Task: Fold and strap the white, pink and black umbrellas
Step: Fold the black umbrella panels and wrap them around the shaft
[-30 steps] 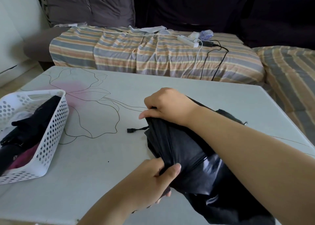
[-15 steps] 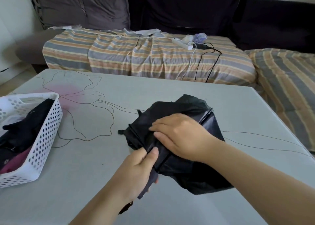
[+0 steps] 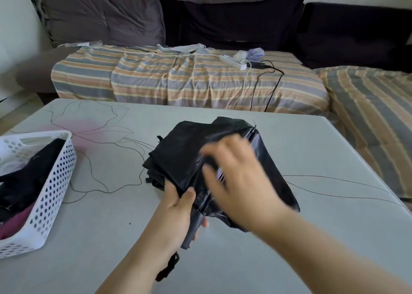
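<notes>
Black umbrella [image 3: 196, 160] lies mid-counter [image 3: 312, 238], canopy bunched in loose pleats, not yet strapped. Left hand [image 3: 178, 213] has its grip closed around the near end, thumb over the fabric. Right hand [image 3: 236, 177] sits on top of the canopy, blurred; cannot tell whether its fingers pinch cloth or lie flat. Wrist strap [image 3: 168, 268] dangles below the left wrist. White basket [image 3: 51, 195] at left edge holds dark and pink bundles. Risk: slick fabric may spring out of its pleats if the left grip slackens, leaving a roll too fat for the closing strap
</notes>
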The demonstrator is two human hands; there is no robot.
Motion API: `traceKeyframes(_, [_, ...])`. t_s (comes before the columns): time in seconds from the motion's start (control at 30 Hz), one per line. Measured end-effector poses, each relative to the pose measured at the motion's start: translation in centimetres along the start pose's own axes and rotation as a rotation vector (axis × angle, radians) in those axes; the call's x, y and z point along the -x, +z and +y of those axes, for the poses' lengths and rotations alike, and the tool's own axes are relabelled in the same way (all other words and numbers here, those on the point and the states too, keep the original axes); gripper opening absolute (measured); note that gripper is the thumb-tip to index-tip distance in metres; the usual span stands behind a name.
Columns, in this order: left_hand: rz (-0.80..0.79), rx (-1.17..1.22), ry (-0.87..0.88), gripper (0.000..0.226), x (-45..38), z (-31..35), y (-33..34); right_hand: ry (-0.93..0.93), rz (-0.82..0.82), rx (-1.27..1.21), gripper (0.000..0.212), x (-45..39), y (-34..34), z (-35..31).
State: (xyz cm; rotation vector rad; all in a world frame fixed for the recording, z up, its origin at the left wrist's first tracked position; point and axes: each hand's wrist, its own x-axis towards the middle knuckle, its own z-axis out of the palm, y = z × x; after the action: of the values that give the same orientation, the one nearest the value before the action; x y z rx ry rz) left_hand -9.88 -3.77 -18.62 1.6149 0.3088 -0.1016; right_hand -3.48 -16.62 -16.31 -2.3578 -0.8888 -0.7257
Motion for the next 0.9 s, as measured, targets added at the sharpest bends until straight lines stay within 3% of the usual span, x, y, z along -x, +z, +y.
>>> traceKeyframes(0.07, [-0.013, 0.015, 0.015, 0.044, 0.0, 0.2, 0.2, -0.033, -0.143, 0.021, 0.027, 2.5, 0.9, -0.9])
traceKeyframes(0.2, [-0.058, -0.094, 0.024, 0.073, 0.6, 0.3, 0.6, 0.123, -0.414, 0.070, 0.047, 1.9, 0.0, -0.4])
traceKeyframes(0.33, [-0.069, -0.132, 0.071, 0.073, 0.8, 0.6, 0.8, 0.105, -0.756, 0.212, 0.045, -1.1, -1.7, 0.2])
traceKeyframes(0.4, [-0.068, -0.073, 0.110, 0.063, 0.6, 0.7, 1.0, 0.085, -0.802, 0.232, 0.042, -2.4, -1.7, 0.4])
traceKeyframes(0.47, [-0.034, 0.012, 0.121, 0.050, 0.2, 0.6, 1.1, 0.065, -0.682, 0.217, 0.041, -3.0, -0.9, 1.0])
traceKeyframes(0.57, [0.003, 0.073, 0.109, 0.039, -0.1, 0.6, 1.3, 0.140, -0.283, 0.101, 0.046, -3.0, 0.0, 2.4])
traceKeyframes(0.67, [-0.012, 0.116, 0.111, 0.034, -0.1, 0.6, 1.4, 0.264, -0.237, 0.008, 0.041, -3.6, -0.2, 4.5])
traceKeyframes(0.77, [-0.068, 0.137, 0.109, 0.052, 0.0, 1.0, 1.5, 0.426, -0.229, 0.044, 0.046, -5.0, -1.2, 6.5])
traceKeyframes(0.9, [-0.061, 0.289, 0.062, 0.034, -0.1, 1.1, 1.5, 0.583, 0.138, -0.087, 0.057, -4.5, -3.7, 4.8])
